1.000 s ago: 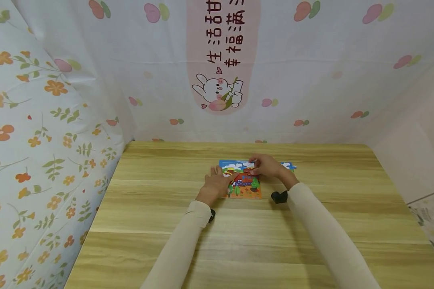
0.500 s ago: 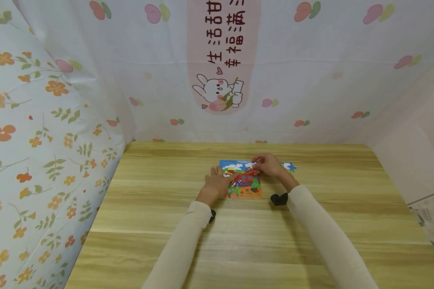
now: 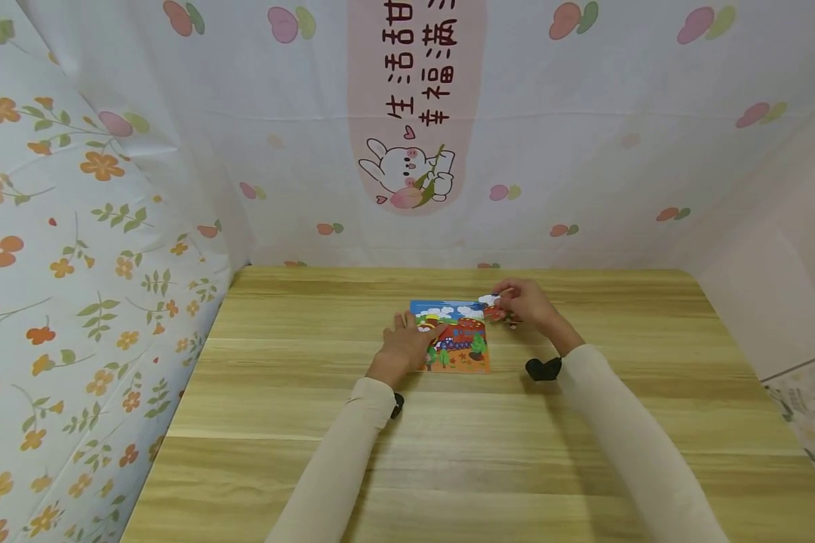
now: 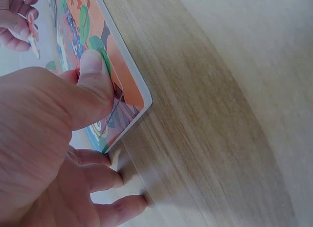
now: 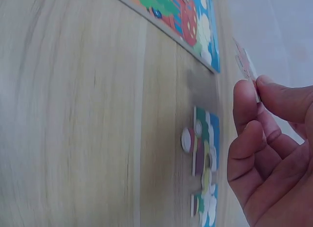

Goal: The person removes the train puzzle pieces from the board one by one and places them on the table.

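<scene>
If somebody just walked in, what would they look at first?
Probably the bright puzzle on the table, under the thumb of the left hand. Next, maybe the piece pinched in the right hand, just right of it. Then the sideways rabbit on the cloth behind.

From where I stand, the left arm (image 3: 336, 467) and right arm (image 3: 641, 445) both reach forward. The left hand (image 3: 402, 348) rests low, fingers (image 4: 105, 180) spread, thumb (image 4: 93, 85) pressing down. The right hand (image 3: 528, 303) is raised, thumb and forefinger pinching, other fingers curled.
</scene>
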Demonstrator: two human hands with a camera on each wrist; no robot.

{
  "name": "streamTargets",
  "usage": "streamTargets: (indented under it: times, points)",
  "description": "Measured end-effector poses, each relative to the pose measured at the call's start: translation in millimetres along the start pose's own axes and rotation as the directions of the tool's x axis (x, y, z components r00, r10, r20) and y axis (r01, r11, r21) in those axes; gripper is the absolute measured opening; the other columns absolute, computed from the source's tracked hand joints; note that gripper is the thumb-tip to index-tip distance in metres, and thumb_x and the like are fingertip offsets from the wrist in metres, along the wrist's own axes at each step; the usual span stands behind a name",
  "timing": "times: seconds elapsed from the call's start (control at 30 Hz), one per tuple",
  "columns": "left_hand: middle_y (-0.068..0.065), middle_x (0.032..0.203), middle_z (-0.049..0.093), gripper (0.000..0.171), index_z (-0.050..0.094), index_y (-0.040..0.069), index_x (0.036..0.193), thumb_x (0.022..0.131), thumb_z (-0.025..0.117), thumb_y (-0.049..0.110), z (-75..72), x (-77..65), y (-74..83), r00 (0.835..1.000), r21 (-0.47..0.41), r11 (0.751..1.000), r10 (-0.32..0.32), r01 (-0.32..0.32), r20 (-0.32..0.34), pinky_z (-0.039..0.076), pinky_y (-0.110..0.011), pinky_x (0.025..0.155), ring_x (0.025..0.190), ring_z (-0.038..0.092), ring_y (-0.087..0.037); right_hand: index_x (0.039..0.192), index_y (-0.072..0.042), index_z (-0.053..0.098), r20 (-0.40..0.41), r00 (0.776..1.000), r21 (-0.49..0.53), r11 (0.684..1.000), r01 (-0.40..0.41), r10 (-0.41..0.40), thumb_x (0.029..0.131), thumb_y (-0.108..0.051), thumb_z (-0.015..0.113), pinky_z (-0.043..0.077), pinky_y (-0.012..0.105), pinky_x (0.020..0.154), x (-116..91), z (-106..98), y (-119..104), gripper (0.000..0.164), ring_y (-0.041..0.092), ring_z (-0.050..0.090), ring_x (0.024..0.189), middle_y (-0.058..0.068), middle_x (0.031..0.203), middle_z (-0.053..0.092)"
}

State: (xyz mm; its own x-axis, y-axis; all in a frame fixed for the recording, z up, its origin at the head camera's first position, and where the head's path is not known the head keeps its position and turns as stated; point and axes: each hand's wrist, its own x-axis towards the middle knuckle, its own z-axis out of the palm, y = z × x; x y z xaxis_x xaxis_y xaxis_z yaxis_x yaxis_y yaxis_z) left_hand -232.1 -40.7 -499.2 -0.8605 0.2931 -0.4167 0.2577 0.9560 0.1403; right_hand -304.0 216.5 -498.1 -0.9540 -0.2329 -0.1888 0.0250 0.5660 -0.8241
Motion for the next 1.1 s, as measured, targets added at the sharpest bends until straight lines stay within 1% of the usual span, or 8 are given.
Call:
streamTargets:
  times: [0.17,0.3,0.4,0.53,0.67,0.77,0.97,1.1]
  points:
    - [-0.028,0.162,0.009,0.069,0.019,0.045,0.157,0.099,0.056,0.035,-1.0,-0.4,0.5,1.000,-0.007,1.000,0.001,-0.001,0.004,0.032,-0.060,0.111,0.150,0.011,-0.047,0.136,0.003,0.053,0.008,1.000,0.066,0.997,-0.026,0.025,0.100,-0.009,0.059,0.047,0.032,0.058,-2.6,-11.1,9.1,0.039,0.019,0.061,0.071,0.021,0.105,0.066]
    - [-0.028,0.162,0.009,0.069,0.019,0.046,0.157,0.099,0.056,0.036,-2.8,-2.9,0.6,1.000,-0.008,1.000,-0.005,0.005,0.009,0.033,-0.059,0.111,0.150,0.010,-0.046,0.145,0.002,0.043,0.013,0.999,0.104,0.994,-0.038,0.037,0.100,-0.007,0.057,0.049,0.032,0.059,-6.5,-18.3,14.7,0.047,0.020,0.064,0.073,0.025,0.110,0.066]
    - [-0.028,0.162,0.009,0.069,0.020,0.046,0.156,0.099,0.057,0.035,-3.6,-4.7,0.4,1.000,-0.018,1.000,-0.010,0.010,0.005,0.032,-0.059,0.111,0.150,0.010,-0.046,0.144,0.002,0.044,0.003,0.999,0.083,0.996,-0.032,0.032,0.100,-0.009,0.058,0.051,0.034,0.061,-8.8,-22.8,18.3,0.047,0.020,0.066,0.076,0.024,0.109,0.067]
    - [-0.028,0.162,0.008,0.069,0.021,0.045,0.157,0.099,0.057,0.034,-3.6,-4.4,0.8,1.000,-0.034,0.999,0.000,0.000,-0.003,0.030,-0.061,0.112,0.150,0.010,-0.047,0.140,0.004,0.048,-0.021,0.999,0.064,0.997,-0.037,0.038,0.099,-0.009,0.060,0.051,0.035,0.063,-12.0,-30.1,24.3,0.044,0.015,0.063,0.075,0.018,0.104,0.069]
    - [-0.029,0.161,0.009,0.070,0.020,0.045,0.157,0.099,0.057,0.034,-2.9,-2.9,1.5,1.000,-0.030,1.000,0.005,-0.005,-0.002,0.031,-0.061,0.111,0.150,0.010,-0.047,0.136,0.006,0.050,-0.036,0.998,0.074,0.996,-0.055,0.057,0.099,-0.008,0.061,0.046,0.030,0.057,-15.0,-37.1,31.4,0.042,0.011,0.056,0.067,0.013,0.098,0.068]
    - [-0.028,0.162,0.009,0.070,0.019,0.045,0.157,0.099,0.057,0.035,-1.4,-1.2,1.2,1.000,-0.019,1.000,0.003,-0.003,-0.001,0.031,-0.061,0.111,0.150,0.010,-0.047,0.135,0.007,0.050,-0.047,0.997,0.069,0.996,-0.065,0.068,0.099,-0.009,0.059,0.042,0.028,0.055,-17.3,-41.5,36.4,0.040,0.011,0.054,0.064,0.013,0.096,0.068]
    - [-0.028,0.162,0.008,0.070,0.019,0.046,0.157,0.099,0.057,0.034,0.4,0.9,0.1,1.000,-0.014,1.000,0.000,0.000,0.002,0.030,-0.062,0.111,0.150,0.009,-0.047,0.133,0.004,0.053,-0.067,0.995,0.055,0.996,-0.075,0.078,0.102,-0.013,0.057,0.048,0.031,0.064,-23.7,-50.1,42.6,0.036,0.012,0.059,0.077,0.013,0.102,0.066]
    - [-0.029,0.162,0.008,0.070,0.019,0.045,0.157,0.099,0.057,0.034,-0.1,0.6,0.0,1.000,-0.026,1.000,0.001,-0.001,0.003,0.029,-0.062,0.112,0.149,0.009,-0.048,0.131,0.004,0.054,-0.075,0.993,0.067,0.994,-0.087,0.092,0.101,-0.013,0.057,0.050,0.030,0.065,-26.3,-56.6,47.3,0.035,0.011,0.060,0.075,0.005,0.094,0.066]
